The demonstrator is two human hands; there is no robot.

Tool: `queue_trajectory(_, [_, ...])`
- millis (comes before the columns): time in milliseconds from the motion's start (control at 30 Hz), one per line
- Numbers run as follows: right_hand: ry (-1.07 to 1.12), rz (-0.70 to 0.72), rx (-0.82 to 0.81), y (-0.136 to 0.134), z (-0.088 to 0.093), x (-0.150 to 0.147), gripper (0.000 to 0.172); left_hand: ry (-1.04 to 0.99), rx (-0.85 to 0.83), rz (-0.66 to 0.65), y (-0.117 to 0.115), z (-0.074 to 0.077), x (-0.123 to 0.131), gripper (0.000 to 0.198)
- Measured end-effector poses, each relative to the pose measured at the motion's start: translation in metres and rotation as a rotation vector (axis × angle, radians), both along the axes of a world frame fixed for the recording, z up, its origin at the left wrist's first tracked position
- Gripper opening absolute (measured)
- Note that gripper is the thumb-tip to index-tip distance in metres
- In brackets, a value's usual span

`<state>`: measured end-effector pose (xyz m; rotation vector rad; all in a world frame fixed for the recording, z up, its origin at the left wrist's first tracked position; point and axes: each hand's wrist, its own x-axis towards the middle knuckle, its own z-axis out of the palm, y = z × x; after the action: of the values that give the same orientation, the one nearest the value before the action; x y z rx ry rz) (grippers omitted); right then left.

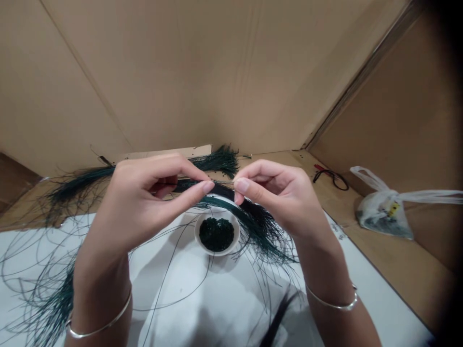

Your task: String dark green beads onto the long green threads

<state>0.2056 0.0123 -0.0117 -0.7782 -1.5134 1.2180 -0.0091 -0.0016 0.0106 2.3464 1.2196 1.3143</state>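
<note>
Right now, the left hand (144,205) and the right hand (280,197) are pinching a dark green bundle of thin wiry strands (224,191) between thumbs and fingers, holding it level over a small round white bowl (197,234) of dark green beads (217,234), likely so anything dropping is landing inside; loose strands are trailing over the white-covered table (224,303).

I cannot see either end of the dark strand (221,189): fingers of the left hand (144,202) and right hand (278,197) cover them. Right of the right hand, the plastic bag (379,209) runs off frame, its contents unreadable.
</note>
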Motion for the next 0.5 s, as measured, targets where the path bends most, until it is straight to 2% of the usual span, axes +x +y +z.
queue_trajectory(167, [-0.028, 0.010, -0.004, -0.001, -0.001, -0.004, 0.011, -0.037, -0.075, -0.063, -0.001, 0.001, 0.004, 0.001])
queue_trajectory(267, [-0.020, 0.004, 0.011, -0.002, -0.002, -0.005, 0.009, -0.079, -0.082, -0.117, 0.001, -0.001, 0.007, 0.009])
queue_trajectory(400, [0.070, 0.051, -0.030, -0.002, -0.004, -0.009, 0.012, -0.205, -0.049, -0.145, 0.005, -0.006, 0.008, 0.009])
queue_trajectory(500, [0.131, 0.035, -0.037, -0.002, -0.005, -0.014, 0.013, -0.236, -0.072, -0.136, 0.006, -0.007, 0.008, 0.009])
